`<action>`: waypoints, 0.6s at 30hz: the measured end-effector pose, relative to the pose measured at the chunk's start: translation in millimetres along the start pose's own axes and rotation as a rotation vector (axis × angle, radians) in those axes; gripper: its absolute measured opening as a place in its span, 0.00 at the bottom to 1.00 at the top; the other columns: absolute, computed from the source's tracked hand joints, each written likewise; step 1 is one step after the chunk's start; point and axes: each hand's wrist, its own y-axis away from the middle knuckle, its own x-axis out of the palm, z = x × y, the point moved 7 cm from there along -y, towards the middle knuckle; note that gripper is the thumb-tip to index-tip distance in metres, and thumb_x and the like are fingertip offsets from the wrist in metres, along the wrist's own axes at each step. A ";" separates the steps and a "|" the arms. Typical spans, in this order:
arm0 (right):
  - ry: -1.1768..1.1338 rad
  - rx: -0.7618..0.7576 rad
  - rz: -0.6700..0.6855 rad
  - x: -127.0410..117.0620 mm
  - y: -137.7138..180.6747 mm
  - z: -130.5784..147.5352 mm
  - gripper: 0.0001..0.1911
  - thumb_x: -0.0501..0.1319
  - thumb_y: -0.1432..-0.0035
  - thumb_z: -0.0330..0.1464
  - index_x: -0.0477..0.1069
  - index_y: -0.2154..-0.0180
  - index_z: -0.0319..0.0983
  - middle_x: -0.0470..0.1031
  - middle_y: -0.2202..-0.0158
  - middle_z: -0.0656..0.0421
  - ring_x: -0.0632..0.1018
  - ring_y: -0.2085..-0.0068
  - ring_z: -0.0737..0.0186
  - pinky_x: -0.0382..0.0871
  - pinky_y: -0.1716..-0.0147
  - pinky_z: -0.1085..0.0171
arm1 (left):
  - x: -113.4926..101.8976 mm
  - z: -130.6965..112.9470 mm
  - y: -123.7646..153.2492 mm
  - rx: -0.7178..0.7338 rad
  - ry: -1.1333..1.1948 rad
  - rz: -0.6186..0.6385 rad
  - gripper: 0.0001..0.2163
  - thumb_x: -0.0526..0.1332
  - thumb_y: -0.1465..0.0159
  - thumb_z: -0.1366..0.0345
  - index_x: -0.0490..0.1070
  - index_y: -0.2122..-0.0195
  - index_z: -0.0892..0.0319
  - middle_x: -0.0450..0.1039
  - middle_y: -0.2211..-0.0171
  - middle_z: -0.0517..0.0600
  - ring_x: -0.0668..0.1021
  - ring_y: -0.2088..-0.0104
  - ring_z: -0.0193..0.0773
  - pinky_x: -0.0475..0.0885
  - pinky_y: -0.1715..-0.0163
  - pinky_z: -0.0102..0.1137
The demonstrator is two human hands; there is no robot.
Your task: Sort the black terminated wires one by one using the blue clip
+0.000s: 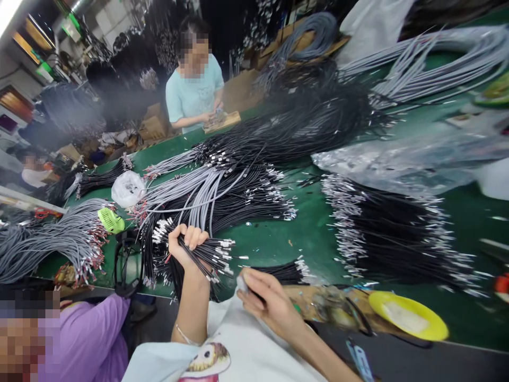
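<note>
My left hand (186, 248) is closed round a bundle of thin black cables (210, 257) with bare metal tips, held up just above the near edge of the green table (302, 233). My right hand (267, 301) sits close to my chest, below the bundle's tips. Its fingers pinch something small and pale that I cannot make out. A second, smaller bunch of black cables (292, 271) lies flat just beyond my right hand.
Heaps of black cables (393, 233) and grey cables (191, 185) cover the table. A yellow dish (407, 315) lies near right, a green tool (110, 220) and white bag (128, 188) at left. One person sits at my left (85, 339); another stands across the table (194, 87).
</note>
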 end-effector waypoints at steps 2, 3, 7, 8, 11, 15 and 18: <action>0.105 0.009 0.100 8.7 -1.9 -11.3 0.26 0.66 0.63 0.51 0.57 0.83 0.39 0.47 0.90 0.73 0.47 0.87 0.78 0.37 0.89 0.72 | 4.1 3.4 4.2 0.046 -0.030 0.007 0.10 0.54 0.49 0.68 0.52 0.83 0.59 0.36 0.86 0.37 0.45 0.87 0.23 0.54 0.85 0.19; 0.159 0.007 0.132 11.0 -2.4 -15.9 0.27 0.65 0.64 0.53 0.57 0.82 0.39 0.47 0.90 0.73 0.47 0.87 0.78 0.37 0.89 0.72 | 6.4 3.2 5.5 0.067 -0.056 0.019 0.10 0.54 0.49 0.68 0.52 0.84 0.59 0.36 0.86 0.37 0.45 0.87 0.23 0.54 0.85 0.19; 0.301 -0.024 0.109 10.6 -6.7 -22.9 0.30 0.59 0.62 0.58 0.53 0.85 0.41 0.44 0.90 0.72 0.46 0.88 0.78 0.37 0.89 0.70 | 12.7 -2.2 8.0 0.111 -0.137 0.071 0.11 0.53 0.48 0.68 0.51 0.84 0.59 0.36 0.86 0.38 0.44 0.87 0.25 0.54 0.85 0.21; 0.331 -0.035 0.075 9.2 -8.7 -22.2 0.30 0.59 0.61 0.58 0.52 0.85 0.41 0.44 0.90 0.72 0.46 0.88 0.78 0.37 0.89 0.69 | 12.5 -4.0 8.3 0.121 -0.136 0.068 0.11 0.53 0.48 0.68 0.52 0.84 0.59 0.35 0.86 0.38 0.44 0.86 0.25 0.54 0.85 0.21; 0.398 -0.072 -0.010 6.8 -15.1 -19.5 0.30 0.59 0.60 0.58 0.53 0.86 0.40 0.44 0.88 0.71 0.47 0.87 0.78 0.36 0.88 0.68 | 9.6 -6.9 8.4 0.138 -0.111 0.054 0.10 0.53 0.47 0.68 0.54 0.83 0.60 0.36 0.86 0.38 0.43 0.86 0.25 0.53 0.85 0.20; 0.383 -0.057 -0.004 11.2 -19.4 -23.7 0.30 0.57 0.60 0.59 0.53 0.85 0.41 0.45 0.90 0.72 0.48 0.88 0.77 0.37 0.88 0.68 | 7.0 -4.1 8.6 0.114 -0.105 0.083 0.09 0.54 0.48 0.68 0.56 0.83 0.60 0.36 0.86 0.38 0.45 0.87 0.24 0.54 0.85 0.21; 0.365 -0.028 0.042 19.6 -16.1 -24.8 0.30 0.54 0.60 0.61 0.52 0.85 0.41 0.45 0.92 0.72 0.49 0.89 0.77 0.39 0.89 0.68 | 5.1 -0.8 6.4 0.091 -0.180 0.119 0.10 0.56 0.48 0.67 0.55 0.84 0.60 0.38 0.87 0.38 0.48 0.87 0.24 0.55 0.84 0.22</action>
